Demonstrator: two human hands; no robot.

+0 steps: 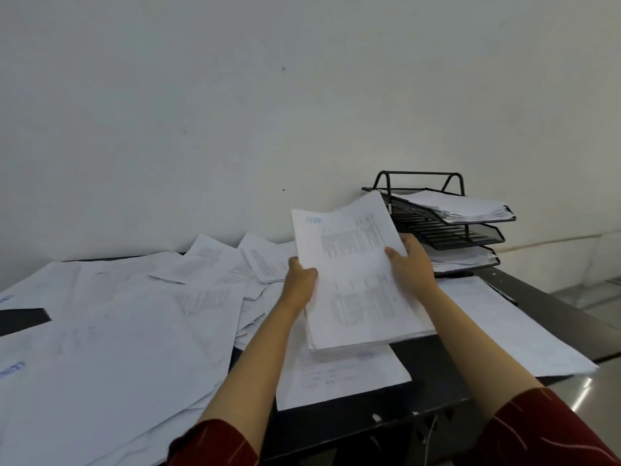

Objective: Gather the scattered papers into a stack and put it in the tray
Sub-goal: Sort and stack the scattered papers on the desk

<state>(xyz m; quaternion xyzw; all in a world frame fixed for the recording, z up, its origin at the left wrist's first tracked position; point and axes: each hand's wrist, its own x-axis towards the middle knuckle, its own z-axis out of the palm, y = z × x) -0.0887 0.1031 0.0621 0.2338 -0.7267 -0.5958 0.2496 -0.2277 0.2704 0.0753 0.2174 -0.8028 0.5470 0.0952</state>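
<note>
Before you, a plain off-white plaster wall with small dark specks, a black flat-topped desk against it, pale glossy floor at your right.

Printed white stack, tilted, lifted near desk's right end; loose sheets strewn leftward; black three-tier tray at far-right corner.

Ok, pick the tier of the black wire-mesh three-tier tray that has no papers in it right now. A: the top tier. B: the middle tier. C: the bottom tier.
B: in the black wire-mesh three-tier tray, the middle tier shows bare mesh, while white sheets lie in the top tier and the bottom tier.
</note>
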